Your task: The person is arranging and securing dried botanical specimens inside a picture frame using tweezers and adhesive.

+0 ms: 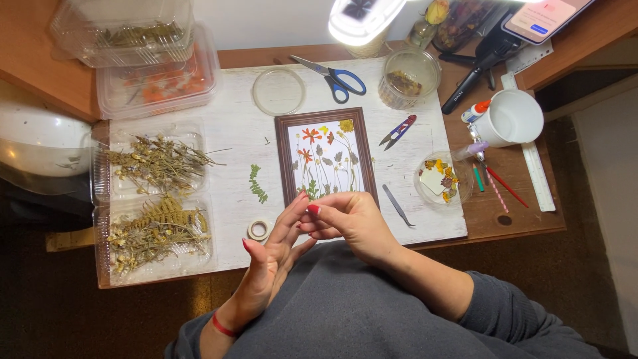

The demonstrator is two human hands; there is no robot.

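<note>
A brown picture frame (284,159) with pressed flowers on white paper lies upright in the middle of the white board (232,139). My left hand (272,256) and my right hand (349,219) meet just below the frame's bottom edge, fingertips touching each other. The left fingers are stretched out; the right fingers pinch at the left fingertips. Whether something tiny sits between them cannot be told. A roll of white tape (259,229) lies beside my left hand, and grey tweezers (397,205) lie to the right of the frame.
Clear trays of dried plants (156,199) lie left. Stacked plastic boxes (156,60), a round lid (279,92), blue scissors (335,78), a jar (407,78), snips (399,131), a white mug (512,118), a dish of petals (442,178), pencils and a ruler (537,176) surround the frame.
</note>
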